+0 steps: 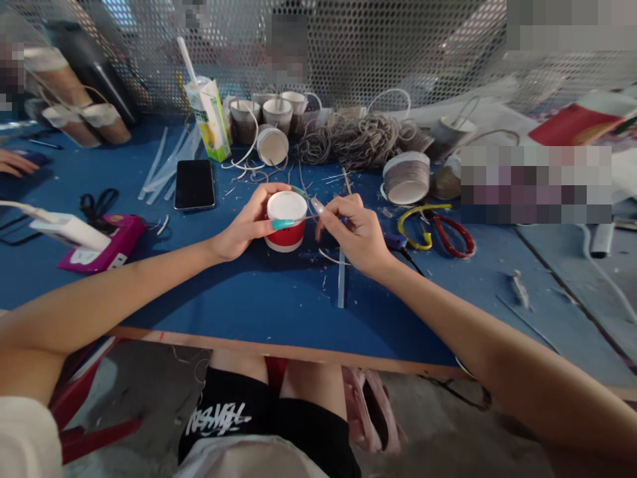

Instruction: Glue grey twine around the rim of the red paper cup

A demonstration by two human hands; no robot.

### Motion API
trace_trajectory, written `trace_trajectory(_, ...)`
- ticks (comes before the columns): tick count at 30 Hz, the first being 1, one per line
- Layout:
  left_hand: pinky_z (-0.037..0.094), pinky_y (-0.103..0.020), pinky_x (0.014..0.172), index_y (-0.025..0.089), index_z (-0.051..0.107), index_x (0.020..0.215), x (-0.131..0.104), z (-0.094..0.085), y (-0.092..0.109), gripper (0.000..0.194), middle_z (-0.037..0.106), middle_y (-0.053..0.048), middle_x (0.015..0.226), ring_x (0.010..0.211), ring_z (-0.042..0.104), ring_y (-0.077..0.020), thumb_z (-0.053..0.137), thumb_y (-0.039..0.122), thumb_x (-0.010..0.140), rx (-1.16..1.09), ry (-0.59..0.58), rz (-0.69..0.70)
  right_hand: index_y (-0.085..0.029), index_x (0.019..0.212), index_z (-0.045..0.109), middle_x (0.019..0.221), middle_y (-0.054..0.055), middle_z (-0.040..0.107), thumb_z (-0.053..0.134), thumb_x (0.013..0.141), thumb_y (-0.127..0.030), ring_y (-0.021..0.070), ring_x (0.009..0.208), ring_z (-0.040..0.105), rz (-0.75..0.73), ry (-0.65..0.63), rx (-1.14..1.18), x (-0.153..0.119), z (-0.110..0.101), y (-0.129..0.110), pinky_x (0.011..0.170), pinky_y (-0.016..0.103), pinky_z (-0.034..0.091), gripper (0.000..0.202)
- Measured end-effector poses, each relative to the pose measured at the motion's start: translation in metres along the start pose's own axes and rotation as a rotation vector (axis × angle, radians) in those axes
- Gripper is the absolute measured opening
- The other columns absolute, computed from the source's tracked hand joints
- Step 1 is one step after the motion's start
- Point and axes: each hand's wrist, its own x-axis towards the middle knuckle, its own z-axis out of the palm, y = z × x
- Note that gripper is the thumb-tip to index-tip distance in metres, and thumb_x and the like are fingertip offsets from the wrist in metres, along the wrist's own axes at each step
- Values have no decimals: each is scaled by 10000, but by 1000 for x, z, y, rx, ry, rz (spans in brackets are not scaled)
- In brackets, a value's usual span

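Observation:
My left hand (253, 222) is wrapped round a small red and white paper cup (286, 236), its thumb and fingers on the side near the white top. Just right of the cup, my right hand (355, 229) is closed in a pinch. A thin strand seems to run between its fingertips and the cup's side, mostly hidden by the fingers. Beneath the right hand lies a clear glue stick (341, 285). A blue-handled tool (395, 241) with a black cable sits partly behind that hand.
Pliers with yellow and red handles (455, 232) lie to the right, near a cord-wrapped cup (407, 178). Behind are a tangled cord heap (368, 139), several cups and a drink carton (209, 119). A phone (194, 184) and a purple power strip (119, 245) lie left. Another person's hand (17, 162) shows far left.

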Motion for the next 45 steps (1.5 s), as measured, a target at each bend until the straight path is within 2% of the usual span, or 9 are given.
trace_trajectory(8, 487, -358, 961, 239, 545, 1236, 0, 0, 0, 598, 601, -49, 1202, 1121, 565, -225, 791, 449, 732, 1, -5, -1, -224, 642, 593, 669, 17, 631, 501, 1009, -509, 191, 789, 529, -10, 10, 4, 0, 0, 0, 877, 406, 389, 474)
trace_trajectory(20, 500, -372, 977, 248, 538, 1248, 0, -1, 3, 649, 588, -55, 1223, 1136, 569, -234, 769, 567, 732, -14, -41, -2, -221, 637, 579, 664, 11, 627, 489, 990, -594, 181, 761, 531, 3, 20, -6, 0, 1, -1, 887, 412, 392, 521)
trace_trajectory(23, 502, -385, 1000, 256, 499, 1274, 0, -1, 2, 698, 574, -65, 1255, 1166, 576, -241, 787, 575, 723, 63, -72, 19, -221, 642, 583, 675, 15, 630, 484, 987, -603, 183, 767, 525, 3, 17, -12, 0, 1, -1, 878, 410, 393, 525)
trace_trajectory(29, 506, -450, 1039, 261, 413, 1286, 1, 0, -2, 877, 546, -94, 1318, 1224, 587, -283, 902, 530, 609, 326, -67, 75, -221, 652, 570, 681, 16, 610, 489, 978, -615, 187, 782, 505, 16, 23, -35, 0, 1, 1, 852, 398, 394, 518)
trace_trajectory(37, 535, -415, 969, 248, 446, 1242, 2, 2, -1, 762, 596, -74, 1237, 1116, 636, -237, 860, 543, 675, 396, -50, 122, -220, 673, 562, 684, 11, 587, 510, 997, -516, 183, 785, 500, -2, 29, -39, 0, 2, 2, 854, 387, 391, 441)
trace_trajectory(45, 537, -381, 919, 237, 483, 1235, 3, 2, 3, 745, 607, -70, 1208, 1050, 643, -220, 889, 474, 657, 372, -63, 133, -226, 671, 542, 676, 14, 577, 492, 956, -660, 191, 777, 499, 6, 26, -29, 0, 3, 2, 862, 402, 396, 521)
